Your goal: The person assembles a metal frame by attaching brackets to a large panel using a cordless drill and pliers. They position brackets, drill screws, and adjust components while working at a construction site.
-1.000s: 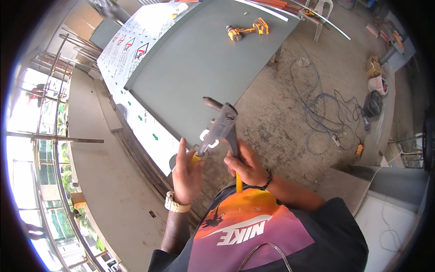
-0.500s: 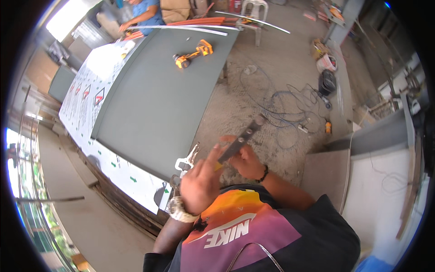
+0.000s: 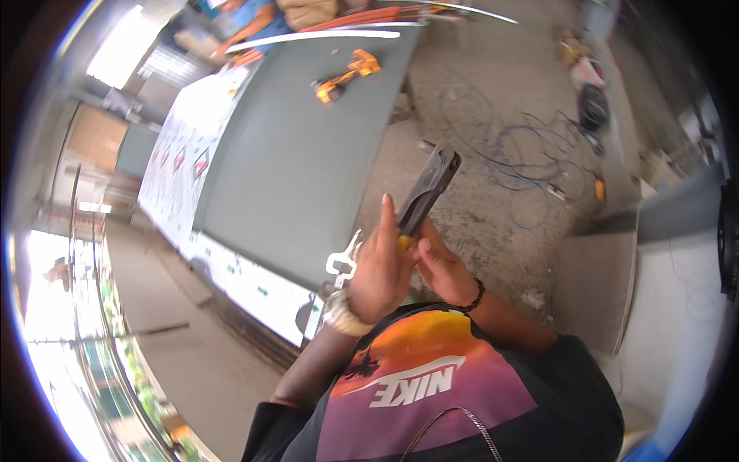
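Two hands, the left hand and right hand, close about the yellow handles of a dark-headed hand tool — left forefinger straight. The tool tilts above the floor, apart from the grey sheet. The step looks like handling the tool itself; moving it calls for a firm grip — and clearance from the white clamp.

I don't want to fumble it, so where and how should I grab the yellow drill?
Probably take the yellow drill by its slim middle handle, from above: it lies on the grey panel, apparently on its side, handle exposed between two bulkier ends.
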Tool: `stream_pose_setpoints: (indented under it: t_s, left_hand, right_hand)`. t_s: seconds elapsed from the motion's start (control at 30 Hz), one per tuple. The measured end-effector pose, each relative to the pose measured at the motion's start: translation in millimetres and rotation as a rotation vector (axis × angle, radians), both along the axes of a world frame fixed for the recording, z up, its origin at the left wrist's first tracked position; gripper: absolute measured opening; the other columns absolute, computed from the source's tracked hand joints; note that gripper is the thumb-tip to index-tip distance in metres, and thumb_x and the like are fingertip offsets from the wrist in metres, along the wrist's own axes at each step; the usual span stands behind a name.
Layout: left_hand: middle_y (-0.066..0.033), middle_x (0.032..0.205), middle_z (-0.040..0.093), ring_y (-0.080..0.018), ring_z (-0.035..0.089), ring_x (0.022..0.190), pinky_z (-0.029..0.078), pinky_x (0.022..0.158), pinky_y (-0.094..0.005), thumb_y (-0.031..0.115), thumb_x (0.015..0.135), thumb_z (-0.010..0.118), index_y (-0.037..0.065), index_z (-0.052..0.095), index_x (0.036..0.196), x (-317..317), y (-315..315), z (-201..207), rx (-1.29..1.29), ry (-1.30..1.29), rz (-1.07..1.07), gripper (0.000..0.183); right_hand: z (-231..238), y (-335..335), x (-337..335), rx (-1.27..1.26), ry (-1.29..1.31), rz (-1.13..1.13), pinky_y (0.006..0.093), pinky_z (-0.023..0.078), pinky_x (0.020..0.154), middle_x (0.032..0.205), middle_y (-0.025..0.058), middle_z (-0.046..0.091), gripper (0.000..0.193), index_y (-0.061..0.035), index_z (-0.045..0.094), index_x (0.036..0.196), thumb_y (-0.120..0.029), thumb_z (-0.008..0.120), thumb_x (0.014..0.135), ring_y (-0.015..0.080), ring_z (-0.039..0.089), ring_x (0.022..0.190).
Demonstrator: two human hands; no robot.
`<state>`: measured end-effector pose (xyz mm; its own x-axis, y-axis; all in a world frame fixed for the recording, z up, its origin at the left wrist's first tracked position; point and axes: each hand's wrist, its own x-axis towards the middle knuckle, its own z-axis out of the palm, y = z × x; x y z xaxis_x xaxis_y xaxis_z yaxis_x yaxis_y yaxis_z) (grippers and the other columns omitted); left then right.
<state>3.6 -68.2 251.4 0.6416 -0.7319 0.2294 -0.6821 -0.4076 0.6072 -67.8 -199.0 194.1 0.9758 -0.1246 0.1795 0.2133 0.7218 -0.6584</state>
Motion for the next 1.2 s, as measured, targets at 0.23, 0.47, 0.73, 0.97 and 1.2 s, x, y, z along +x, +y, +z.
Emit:
stream_pose_setpoints:
  t_s: [0.23, 0.47, 0.73, 0.97, 1.2]
  left_hand:
    - [-0.0193, 0.13, 0.06, -0.0126, 0.065, 0.092, 0.054, 0.075, -0.0272, -0.004, 0.097, 0.06, 0.014, -0.011, 0.167, -0.8, 88.0, -33.6, -0.286, 0.627, 0.314, 0.101]
    - [-0.0241, 0.123, 0.063, -0.0197, 0.07, 0.091, 0.06, 0.073, -0.0318, -0.003, 0.093, 0.065, 0.016, 0.003, 0.167, 8.4, 250.7, -67.1, -0.43, 0.292, 0.957, 0.098]
    - [-0.0208, 0.114, 0.072, -0.0323, 0.074, 0.093, 0.059, 0.083, -0.0449, 0.02, 0.089, 0.071, 0.016, 0.028, 0.162, 41.3, 372.0, -197.3, -0.165, 0.116, 1.479, 0.085]
    - [-0.027, 0.136, 0.06, -0.0418, 0.054, 0.131, 0.044, 0.107, -0.055, 0.026, 0.088, 0.072, 0.012, 0.038, 0.158, 35.5, 382.0, -256.0, 0.199, 0.051, 1.518, 0.079]
    - [-0.0133, 0.094, 0.072, -0.0226, 0.071, 0.082, 0.057, 0.075, -0.0362, 0.013, 0.098, 0.06, 0.002, 0.056, 0.137, -4.0, 343.7, -201.1, -0.192, 0.766, 0.96, 0.04]
  right_hand:
    - [-39.3, 17.9, 16.2, -0.688, 0.06, 0.317, 0.0404, 0.033, 0.12, 0.157, 0.0165, 0.043, 0.069, -0.0014, 0.028, 0.16, -0.033, 0.058, 0.106, 0.026, 0.039, 0.147]
    - [-84.2, 45.9, 95.3, -1.358, 0.192, -0.051, 0.0459, 0.053, 0.094, 0.116, 0.0204, 0.071, 0.048, 0.0011, 0.055, 0.139, -0.027, 0.064, 0.102, 0.0371, 0.067, 0.11]
    - [-142.1, 58.5, 155.8, -1.069, 0.684, 0.354, 0.0303, 0.056, 0.062, 0.092, 0.0094, 0.072, 0.036, -0.0001, 0.058, 0.119, -0.034, 0.048, 0.11, 0.0142, 0.07, 0.071]
    - [-159.8, 78.5, 146.2, -1.002, 0.622, 0.233, 0.0289, 0.056, 0.061, 0.083, 0.0068, 0.07, 0.028, -0.0045, 0.054, 0.117, -0.03, 0.043, 0.113, 0.0151, 0.07, 0.068]
    - [-181.2, 83.4, 139.2, -0.93, 0.63, 0.065, 0.0297, 0.05, 0.055, 0.075, 0.0025, 0.062, 0.02, -0.0055, 0.057, 0.113, -0.015, 0.04, 0.108, 0.0106, 0.055, 0.058]
